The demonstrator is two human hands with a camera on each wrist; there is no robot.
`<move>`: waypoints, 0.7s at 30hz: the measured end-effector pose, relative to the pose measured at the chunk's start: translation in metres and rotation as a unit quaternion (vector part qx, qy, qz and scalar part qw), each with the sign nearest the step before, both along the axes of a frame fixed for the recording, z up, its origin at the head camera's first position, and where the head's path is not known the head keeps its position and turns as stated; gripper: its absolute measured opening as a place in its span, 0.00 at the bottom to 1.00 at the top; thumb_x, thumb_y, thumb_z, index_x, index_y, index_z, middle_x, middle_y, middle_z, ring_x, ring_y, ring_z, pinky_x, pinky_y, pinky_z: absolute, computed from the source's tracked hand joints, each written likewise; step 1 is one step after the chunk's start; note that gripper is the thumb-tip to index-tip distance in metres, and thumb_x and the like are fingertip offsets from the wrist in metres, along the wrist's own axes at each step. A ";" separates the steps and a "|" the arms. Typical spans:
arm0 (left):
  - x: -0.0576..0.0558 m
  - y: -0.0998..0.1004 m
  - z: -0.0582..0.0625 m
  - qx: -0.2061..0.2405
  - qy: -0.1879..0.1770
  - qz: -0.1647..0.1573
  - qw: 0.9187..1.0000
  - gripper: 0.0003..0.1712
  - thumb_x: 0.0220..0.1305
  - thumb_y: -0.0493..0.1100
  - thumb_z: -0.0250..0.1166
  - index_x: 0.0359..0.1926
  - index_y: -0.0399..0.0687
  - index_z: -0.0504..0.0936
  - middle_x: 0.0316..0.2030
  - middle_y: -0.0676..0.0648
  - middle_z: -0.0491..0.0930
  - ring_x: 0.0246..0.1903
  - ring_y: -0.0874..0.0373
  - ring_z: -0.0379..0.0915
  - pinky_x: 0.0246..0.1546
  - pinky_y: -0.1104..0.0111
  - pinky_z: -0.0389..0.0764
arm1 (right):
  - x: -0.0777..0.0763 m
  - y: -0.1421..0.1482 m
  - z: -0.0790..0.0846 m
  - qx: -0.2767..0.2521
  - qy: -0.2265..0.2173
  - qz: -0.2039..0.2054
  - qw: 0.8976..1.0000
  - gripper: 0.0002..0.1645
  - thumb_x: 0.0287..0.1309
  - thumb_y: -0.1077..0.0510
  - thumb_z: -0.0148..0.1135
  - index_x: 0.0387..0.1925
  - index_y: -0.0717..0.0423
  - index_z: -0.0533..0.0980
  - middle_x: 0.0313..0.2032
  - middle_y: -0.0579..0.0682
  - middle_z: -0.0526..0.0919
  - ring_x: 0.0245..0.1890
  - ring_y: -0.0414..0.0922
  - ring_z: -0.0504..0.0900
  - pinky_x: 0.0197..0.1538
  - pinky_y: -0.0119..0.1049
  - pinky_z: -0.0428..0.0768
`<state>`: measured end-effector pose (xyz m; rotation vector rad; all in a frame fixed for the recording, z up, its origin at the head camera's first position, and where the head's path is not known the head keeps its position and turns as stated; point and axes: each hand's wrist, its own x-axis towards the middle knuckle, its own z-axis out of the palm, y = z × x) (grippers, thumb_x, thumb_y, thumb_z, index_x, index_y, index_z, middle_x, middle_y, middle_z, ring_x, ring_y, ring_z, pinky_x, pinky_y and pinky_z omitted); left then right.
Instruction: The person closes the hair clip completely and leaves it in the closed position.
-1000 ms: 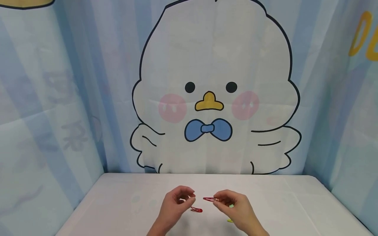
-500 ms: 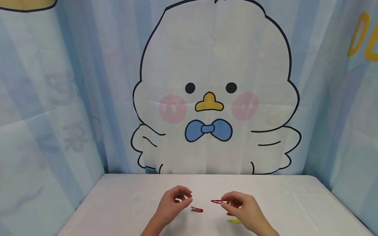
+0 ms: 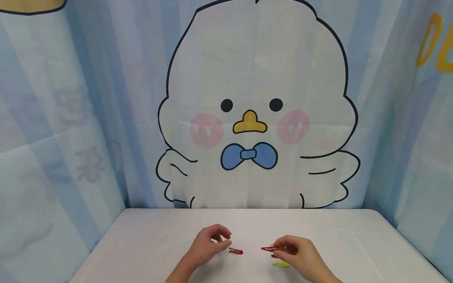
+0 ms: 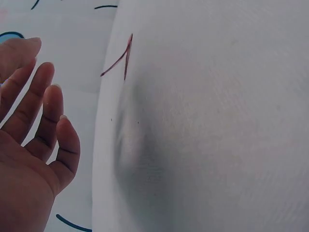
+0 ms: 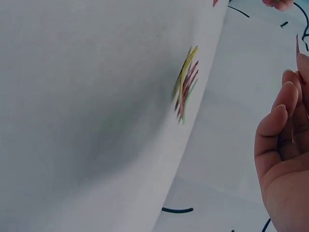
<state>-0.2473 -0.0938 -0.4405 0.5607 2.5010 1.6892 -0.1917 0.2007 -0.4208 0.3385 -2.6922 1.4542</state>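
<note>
My right hand (image 3: 301, 253) pinches a red snap hair clip (image 3: 267, 249) between thumb and fingertips, its tip pointing left, over the right-centre of the table. Just below it lie another red hair clip (image 3: 274, 256), partly hidden by the fingers, and a yellow hair clip (image 3: 281, 264). The right wrist view also has a green hair clip (image 5: 190, 98) beside these. A red hair clip (image 3: 237, 251) with its two arms spread in a V (image 4: 128, 52) rests near the fingertips of my left hand (image 3: 209, 245). That hand is raised, fingers loosely curved, holding nothing.
The clips lie on a white table (image 3: 148, 236). Behind it hangs a pale blue striped curtain (image 3: 255, 184) printed with a white cartoon bird, and more printed cloth (image 3: 53, 157) closes off both sides.
My right hand has moved right and toward me with the red hair clip, over the other clips. My left hand has drawn slightly away from the red clip on the table.
</note>
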 end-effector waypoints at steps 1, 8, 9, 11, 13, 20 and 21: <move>-0.001 0.000 -0.001 -0.003 0.001 -0.002 1.000 0.10 0.62 0.37 0.71 0.45 0.42 0.83 0.38 0.51 0.82 0.36 0.54 0.74 0.33 0.67 0.76 | 0.000 0.002 -0.001 0.000 -0.005 0.003 1.000 0.09 0.55 0.58 0.75 0.38 0.55 0.84 0.30 0.44 0.82 0.29 0.43 0.75 0.31 0.32 0.77; -0.008 -0.001 -0.004 -0.035 0.005 -0.010 0.999 0.10 0.62 0.37 0.72 0.44 0.43 0.84 0.36 0.53 0.81 0.35 0.54 0.73 0.31 0.67 0.75 | 0.000 0.013 -0.009 0.011 -0.021 0.016 1.000 0.09 0.56 0.56 0.75 0.38 0.52 0.85 0.30 0.44 0.80 0.28 0.41 0.74 0.28 0.32 0.74; -0.009 0.000 -0.004 -0.040 0.003 -0.011 0.999 0.10 0.62 0.37 0.72 0.44 0.43 0.84 0.36 0.53 0.81 0.35 0.54 0.73 0.31 0.67 0.74 | 0.000 0.015 -0.010 0.014 -0.022 0.018 1.000 0.09 0.55 0.57 0.75 0.38 0.53 0.85 0.30 0.45 0.80 0.28 0.41 0.74 0.29 0.31 0.74; -0.010 0.000 -0.005 -0.051 -0.003 -0.015 0.999 0.09 0.62 0.37 0.72 0.44 0.44 0.84 0.35 0.53 0.81 0.35 0.54 0.73 0.31 0.68 0.74 | -0.001 0.018 -0.011 0.018 -0.023 0.022 0.999 0.09 0.55 0.58 0.75 0.38 0.53 0.85 0.30 0.45 0.80 0.28 0.41 0.74 0.29 0.31 0.74; -0.012 0.001 -0.006 -0.064 -0.007 -0.020 0.998 0.09 0.61 0.36 0.72 0.43 0.44 0.84 0.35 0.53 0.81 0.35 0.55 0.73 0.32 0.68 0.74 | -0.002 0.020 -0.013 0.022 -0.032 0.023 0.999 0.09 0.55 0.58 0.75 0.38 0.54 0.85 0.31 0.45 0.80 0.29 0.41 0.74 0.29 0.31 0.74; -0.016 0.002 -0.010 -0.102 -0.009 -0.032 0.994 0.08 0.60 0.35 0.72 0.40 0.49 0.85 0.33 0.55 0.80 0.34 0.56 0.72 0.30 0.69 0.75 | -0.004 0.026 -0.016 0.051 -0.056 0.020 0.997 0.08 0.55 0.57 0.75 0.37 0.54 0.85 0.29 0.44 0.78 0.28 0.43 0.72 0.29 0.31 0.72; -0.017 0.002 -0.011 -0.106 -0.005 -0.035 0.994 0.08 0.60 0.35 0.72 0.40 0.49 0.85 0.33 0.55 0.80 0.33 0.57 0.72 0.30 0.69 0.74 | -0.004 0.028 -0.017 0.054 -0.054 0.026 0.997 0.08 0.55 0.58 0.75 0.37 0.54 0.84 0.29 0.44 0.78 0.27 0.43 0.72 0.29 0.31 0.72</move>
